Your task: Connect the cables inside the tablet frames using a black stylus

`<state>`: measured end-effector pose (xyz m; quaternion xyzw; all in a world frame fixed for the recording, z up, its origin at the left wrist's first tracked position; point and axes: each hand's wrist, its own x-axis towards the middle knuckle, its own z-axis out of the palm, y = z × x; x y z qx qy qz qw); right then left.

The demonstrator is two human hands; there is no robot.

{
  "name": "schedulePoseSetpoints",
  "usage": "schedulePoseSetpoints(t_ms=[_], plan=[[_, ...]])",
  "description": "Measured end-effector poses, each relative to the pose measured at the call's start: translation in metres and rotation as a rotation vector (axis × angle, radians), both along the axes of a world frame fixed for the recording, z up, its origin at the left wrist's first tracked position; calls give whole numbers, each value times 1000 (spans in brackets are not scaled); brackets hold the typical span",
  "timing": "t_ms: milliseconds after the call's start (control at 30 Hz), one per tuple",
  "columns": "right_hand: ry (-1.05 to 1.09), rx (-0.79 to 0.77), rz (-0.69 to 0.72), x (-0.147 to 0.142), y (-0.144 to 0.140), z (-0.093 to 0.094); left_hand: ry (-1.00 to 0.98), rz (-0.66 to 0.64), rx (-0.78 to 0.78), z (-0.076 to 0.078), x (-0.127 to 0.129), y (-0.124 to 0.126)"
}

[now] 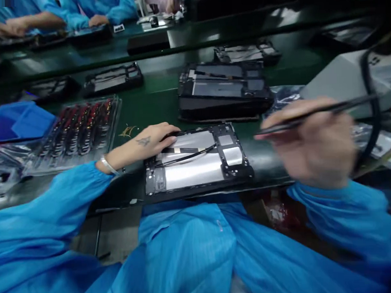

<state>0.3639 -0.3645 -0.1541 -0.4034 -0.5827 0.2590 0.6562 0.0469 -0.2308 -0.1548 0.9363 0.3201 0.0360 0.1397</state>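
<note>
Blue smock sleeves fill the near edge of the view. At far left a blue bin sits beside a clear plastic tray of small dark parts. Next, the left hand lies flat, fingers stretched out and pressing on the upper left corner of an opened tablet chassis, which rests on the green bench at its near edge. Behind it stands a stack of similar chassis. To the right, the blurred right hand hovers above the bench, fingers closed around a thin black tool pointing left. A grey box lies beyond.
</note>
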Motion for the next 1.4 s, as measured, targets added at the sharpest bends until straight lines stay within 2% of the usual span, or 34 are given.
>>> schedulePoseSetpoints(t_ms=[33, 100, 167, 267, 433, 600, 700, 1033, 1233, 1400], plan=[[45, -47, 165, -21, 17, 4, -44, 7, 20, -8, 0, -4], [-16, -134, 262, -52, 46, 4, -104, 7, 44, -19, -1, -11], [-143, -190, 239, -66, 67, -3, -132, -18, 47, -24, -3, -17], [-257, -265, 212, -66, 79, -14, -168, -51, 63, -27, -7, -23], [-356, -381, 222, -58, 75, -11, -155, -42, 92, -30, -7, -25], [-581, -323, 184, -61, 74, -3, -143, -35, 101, -32, -6, -25], [-638, -298, 178, -64, 73, 0, -141, -32, 101, -30, -5, -26], [-681, -305, 181, -63, 73, 0, -153, -38, 115, -33, -4, -26], [-575, -347, 181, -63, 73, 0, -155, -39, 111, -33, -5, -25], [-591, -340, 170, -64, 73, 0, -154, -41, 110, -34, -6, -25]])
